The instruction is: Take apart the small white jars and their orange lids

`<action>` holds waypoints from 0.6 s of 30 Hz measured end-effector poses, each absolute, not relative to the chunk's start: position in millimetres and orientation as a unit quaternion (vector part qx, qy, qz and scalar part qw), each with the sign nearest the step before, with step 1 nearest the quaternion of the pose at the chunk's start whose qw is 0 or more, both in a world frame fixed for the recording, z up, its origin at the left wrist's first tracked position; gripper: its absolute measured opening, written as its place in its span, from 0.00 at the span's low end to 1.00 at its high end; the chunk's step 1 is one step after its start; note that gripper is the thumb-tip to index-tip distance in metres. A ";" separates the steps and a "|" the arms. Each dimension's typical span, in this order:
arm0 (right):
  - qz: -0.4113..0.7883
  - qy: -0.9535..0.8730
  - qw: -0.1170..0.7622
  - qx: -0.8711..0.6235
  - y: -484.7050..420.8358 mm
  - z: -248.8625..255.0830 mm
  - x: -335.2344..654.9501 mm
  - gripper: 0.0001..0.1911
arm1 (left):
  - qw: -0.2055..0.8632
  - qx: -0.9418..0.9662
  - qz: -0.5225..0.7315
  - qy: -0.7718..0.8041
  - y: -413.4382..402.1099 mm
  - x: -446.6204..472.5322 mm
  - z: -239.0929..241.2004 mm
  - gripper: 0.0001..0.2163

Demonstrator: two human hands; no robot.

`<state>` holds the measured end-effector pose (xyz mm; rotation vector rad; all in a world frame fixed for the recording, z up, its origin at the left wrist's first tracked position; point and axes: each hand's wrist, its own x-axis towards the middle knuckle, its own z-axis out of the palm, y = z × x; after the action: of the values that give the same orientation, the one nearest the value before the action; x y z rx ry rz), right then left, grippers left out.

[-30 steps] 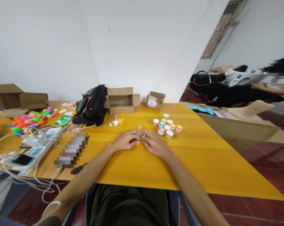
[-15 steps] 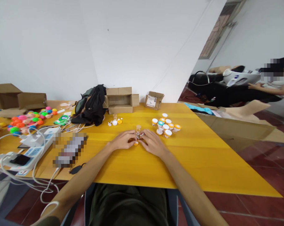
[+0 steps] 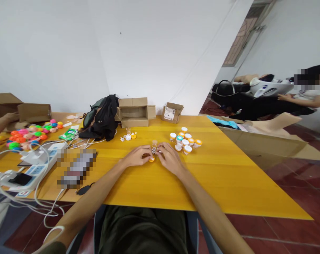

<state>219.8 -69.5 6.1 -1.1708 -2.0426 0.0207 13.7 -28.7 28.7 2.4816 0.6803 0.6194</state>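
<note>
Both my hands rest on the yellow table (image 3: 229,176), fingertips pinched together over a tiny white part (image 3: 154,150). My left hand (image 3: 136,156) and my right hand (image 3: 169,157) each grip it from their own side. An orange cap (image 3: 151,159) lies under the left fingertips. A small clear vial (image 3: 154,143) stands just behind the hands. Right of them sits a cluster of several small jars (image 3: 185,139) with white, orange and teal lids. Loose small parts (image 3: 128,137) lie to the back left.
A black bag (image 3: 103,120), open cardboard boxes (image 3: 135,112) and a small box (image 3: 171,112) line the back edge. Power strips and white cables (image 3: 35,165) crowd the left, with coloured balls (image 3: 30,134) beyond. Another person's arm (image 3: 1,123) reaches in far left; someone sits at far right.
My hands stay pinched on the small part with only slight finger motion. The view drifts a little. Another person's arm has come into view at the far left.
</note>
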 end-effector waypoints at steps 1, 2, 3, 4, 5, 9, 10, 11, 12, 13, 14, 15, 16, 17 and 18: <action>0.032 -0.799 0.391 -0.455 -70.0 7.2 219.8 0.07 | 0.257 0.904 0.235 0.248 -27.8 13.9 28.1 0.09; 0.059 -0.798 0.397 -0.449 -70.3 8.1 219.5 0.06 | 0.270 0.898 0.247 0.247 -26.9 14.2 27.5 0.09; 0.087 -0.795 0.402 -0.445 -70.3 8.7 219.1 0.05 | 0.281 0.890 0.260 0.247 -26.1 14.7 27.1 0.10; 0.116 -0.791 0.406 -0.443 -70.1 8.9 218.4 0.03 | 0.291 0.882 0.275 0.248 -25.3 15.2 27.0 0.11; 0.146 -0.785 0.410 -0.442 -69.7 8.8 217.6 0.03 | 0.300 0.874 0.291 0.249 -24.8 15.9 27.0 0.11; 0.262 -0.750 0.425 -0.434 -67.0 7.4 214.3 0.11 | 0.319 0.841 0.350 0.264 -24.4 19.2 28.9 0.14; 0.286 -0.741 0.429 -0.430 -66.4 7.3 213.8 0.12 | 0.323 0.833 0.358 0.270 -24.7 20.1 29.3 0.14; 0.308 -0.730 0.434 -0.428 -65.9 7.3 213.5 0.12 | 0.328 0.827 0.363 0.276 -25.0 21.0 29.3 0.15; 0.325 -0.720 0.439 -0.428 -65.5 7.4 213.5 0.12 | 0.335 0.822 0.365 0.281 -25.2 21.9 29.0 0.15; 0.339 -0.710 0.444 -0.429 -65.2 7.5 213.7 0.12 | 0.342 0.818 0.365 0.285 -25.3 22.8 28.4 0.15; 0.350 -0.701 0.449 -0.430 -64.9 7.7 214.0 0.12 | 0.350 0.813 0.364 0.289 -25.3 23.5 27.5 0.15; 0.357 -0.693 0.454 -0.431 -64.7 7.7 214.3 0.12 | 0.358 0.808 0.364 0.293 -25.2 24.1 26.3 0.15; 0.362 -0.688 0.457 -0.432 -64.6 7.7 214.6 0.12 | 0.366 0.803 0.364 0.297 -25.0 24.6 25.0 0.15; 0.365 -0.685 0.459 -0.432 -64.7 7.6 214.8 0.12 | 0.376 0.798 0.362 0.300 -24.6 24.9 23.8 0.15; 0.367 -0.683 0.461 -0.432 -64.8 7.6 214.8 0.12 | 0.388 0.793 0.359 0.303 -24.3 25.1 22.5 0.15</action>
<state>214.8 -64.8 7.6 -1.0631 -1.6804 0.9025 25.1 -24.3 22.5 2.0168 0.7704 0.9133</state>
